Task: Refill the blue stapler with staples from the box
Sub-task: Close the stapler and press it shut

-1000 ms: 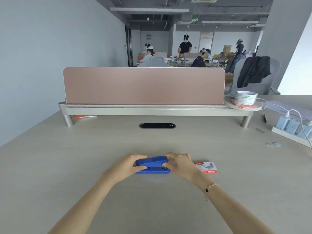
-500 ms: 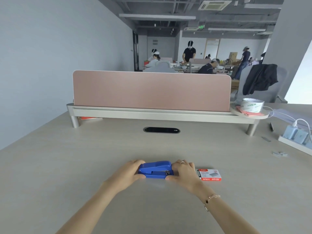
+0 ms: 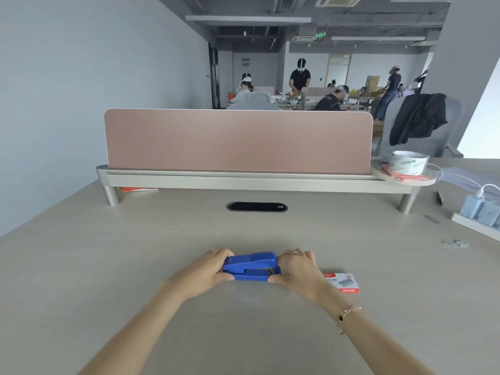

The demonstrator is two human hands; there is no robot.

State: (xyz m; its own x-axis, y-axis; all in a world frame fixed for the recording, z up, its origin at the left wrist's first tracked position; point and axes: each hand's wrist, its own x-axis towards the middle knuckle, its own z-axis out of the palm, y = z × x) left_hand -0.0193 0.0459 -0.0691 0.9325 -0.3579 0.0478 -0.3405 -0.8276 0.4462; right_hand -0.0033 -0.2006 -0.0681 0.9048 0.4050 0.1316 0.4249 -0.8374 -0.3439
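The blue stapler (image 3: 251,266) lies flat and closed on the desk, long side across my view. My left hand (image 3: 207,272) grips its left end, thumb in front and fingers behind. My right hand (image 3: 297,269) grips its right end the same way. Just right of my right wrist lies the small white and red staple box (image 3: 343,282), flat on the desk and partly hidden by that hand.
A pink divider panel (image 3: 238,142) on a raised shelf crosses the back of the desk, with an oval cable slot (image 3: 257,206) in front. A tape roll (image 3: 408,162) sits on the shelf's right end. Chargers on a power strip (image 3: 479,212) and loose staple strips (image 3: 456,243) lie far right.
The camera has tilted, so everything sits lower in view. Both hands stay on the stapler's ends, and its top has come down flat from a slightly raised pose.
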